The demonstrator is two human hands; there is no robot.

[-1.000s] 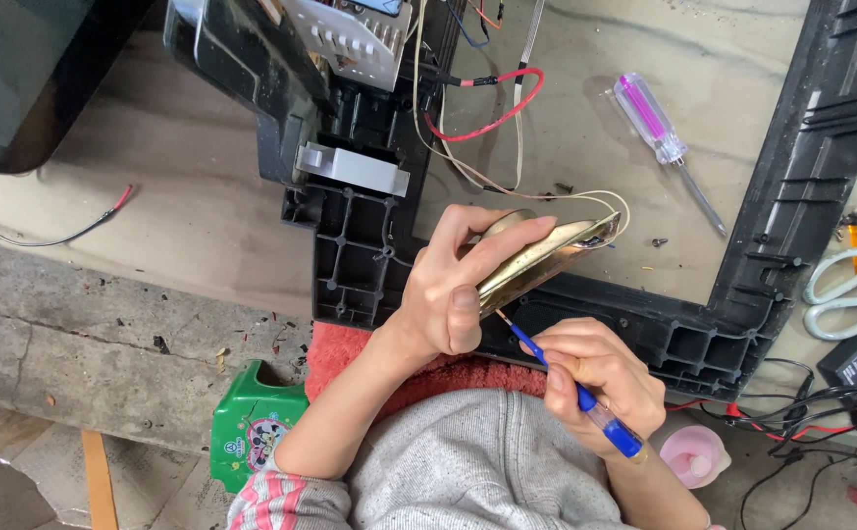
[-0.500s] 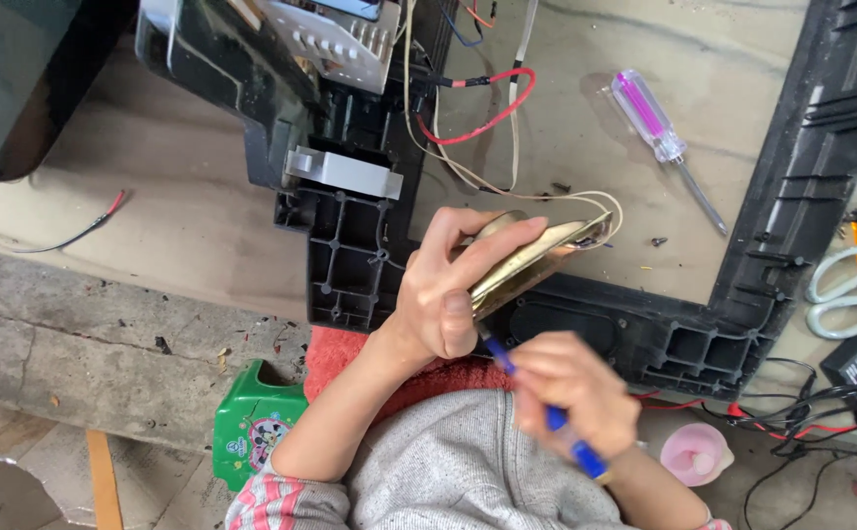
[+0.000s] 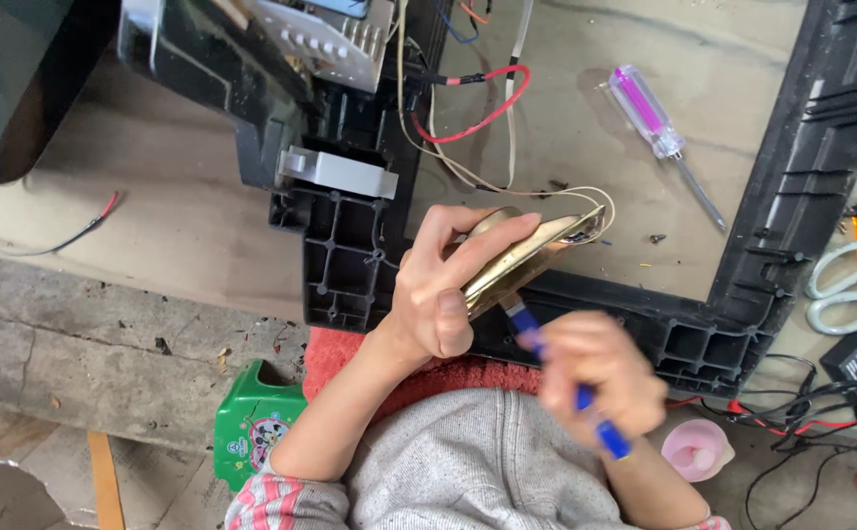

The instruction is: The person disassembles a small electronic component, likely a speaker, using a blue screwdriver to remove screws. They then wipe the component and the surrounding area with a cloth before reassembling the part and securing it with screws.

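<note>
Gold-coloured oval metal speaker [image 3: 531, 257] sits gripped in my left hand [image 3: 443, 294], long axis slanting up to the far right. Just nearer, my blurred right hand [image 3: 600, 378] clenches a blue-handled screwdriver [image 3: 571, 388], tip at its underside, above the black plastic frame [image 3: 703, 339].

We are looking down from a single camera worn on the head, facing almost straight onto the work from close above. Our own grey knitted sleeves are filling the lower edge, and the left hand [image 3: 448, 294] and blurred right hand [image 3: 600, 378] are sitting near the centre. The large black plastic frame [image 3: 801, 177] is running out past the top and right edges.
</note>
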